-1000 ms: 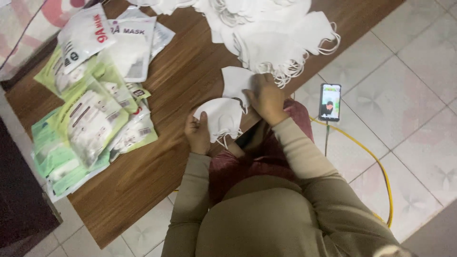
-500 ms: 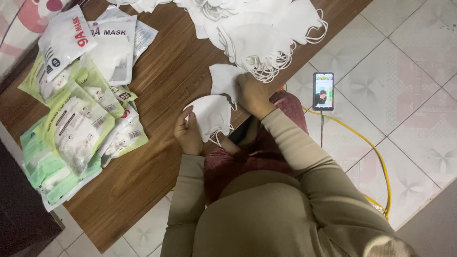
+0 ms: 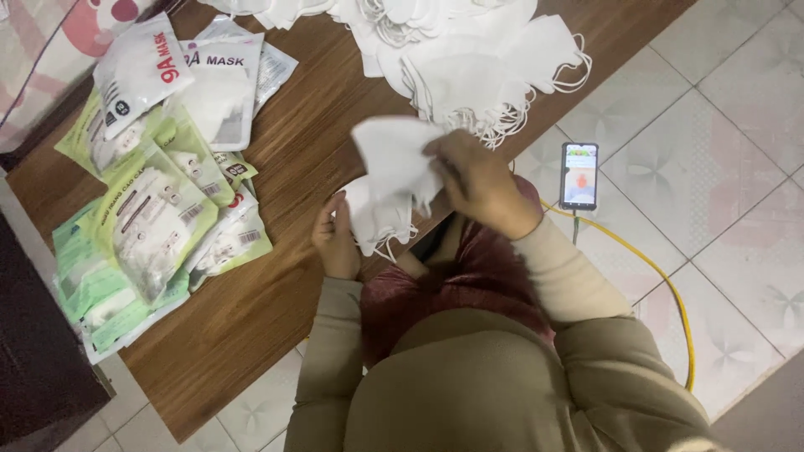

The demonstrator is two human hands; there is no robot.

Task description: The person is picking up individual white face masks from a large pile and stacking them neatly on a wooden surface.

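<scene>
Now | hands (image 3: 410,201) grip white masks (image 3: 389,180) | long axis top-to-bottom in view

The mask pile (image 3: 469,59) at 12 o'clock runs off the top edge, so no telling how big it is. Right hand (image 3: 477,180) covers part of the white mask (image 3: 394,155), and its fingertips are tucked behind the fabric. Left hand (image 3: 337,243) is half hidden by the lower masks (image 3: 377,222). Phone (image 3: 579,175) screen at 2 o'clock is too small to read. Green packets (image 3: 126,243) at 9 o'clock overlap, bottom ones mostly buried.
</scene>
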